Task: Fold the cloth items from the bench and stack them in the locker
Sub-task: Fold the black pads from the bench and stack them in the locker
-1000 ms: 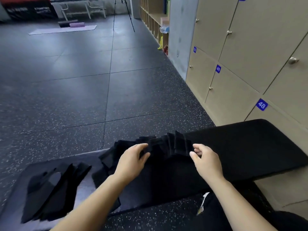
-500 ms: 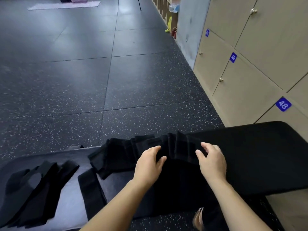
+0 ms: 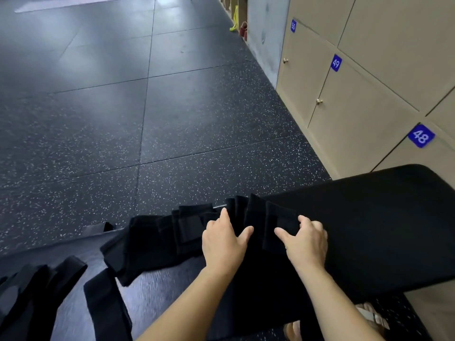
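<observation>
On the bench point(image 3: 384, 217), a black cloth point(image 3: 157, 242) lies bunched in pleats along the far edge. My left hand point(image 3: 222, 244) presses flat on it, fingers straight. My right hand point(image 3: 306, 242) curls its fingers over a fold just beside. More cloths point(image 3: 37, 284) lie at the left end, and lockers point(image 3: 357, 114) stand to the right.
</observation>
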The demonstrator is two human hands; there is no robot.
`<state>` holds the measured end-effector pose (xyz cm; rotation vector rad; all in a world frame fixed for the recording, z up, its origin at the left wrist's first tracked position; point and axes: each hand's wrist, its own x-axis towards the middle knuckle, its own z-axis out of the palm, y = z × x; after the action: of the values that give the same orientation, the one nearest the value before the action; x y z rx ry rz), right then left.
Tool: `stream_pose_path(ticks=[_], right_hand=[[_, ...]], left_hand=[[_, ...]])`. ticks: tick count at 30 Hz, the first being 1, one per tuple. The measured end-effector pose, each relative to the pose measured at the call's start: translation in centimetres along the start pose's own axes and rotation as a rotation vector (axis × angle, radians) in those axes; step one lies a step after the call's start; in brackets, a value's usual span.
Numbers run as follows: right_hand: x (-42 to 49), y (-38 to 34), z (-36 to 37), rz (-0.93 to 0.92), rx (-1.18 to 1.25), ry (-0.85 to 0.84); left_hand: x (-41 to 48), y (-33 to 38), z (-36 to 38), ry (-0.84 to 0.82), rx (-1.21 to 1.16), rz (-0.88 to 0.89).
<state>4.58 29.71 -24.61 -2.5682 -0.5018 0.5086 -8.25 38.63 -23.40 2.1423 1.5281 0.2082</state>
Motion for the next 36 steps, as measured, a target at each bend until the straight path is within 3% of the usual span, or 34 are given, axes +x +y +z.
stream_pose_path(ticks=[11,22,31,36], right_hand=[[-0.1,-0.4,-0.7,-0.001,0.0,-0.063],[-3.3,1.3,-8.4,-0.07,0.469,0.121],[-8.6,6.8,-18.5,-0.112,0.711,0.292],[-12.0,11.4,-23.6,-0.096,0.703,0.353]], left_hand=[[0.3,2.2,0.8,-0.179,-0.478,-0.057],[-3.4,6.5,-1.5,-0.267,-0.934,-0.067],[-11.8,13.8,-4.4,-0.619,-1.154,0.052],[-16.2,18.1,-5.7,-0.932,-1.173,0.018]])
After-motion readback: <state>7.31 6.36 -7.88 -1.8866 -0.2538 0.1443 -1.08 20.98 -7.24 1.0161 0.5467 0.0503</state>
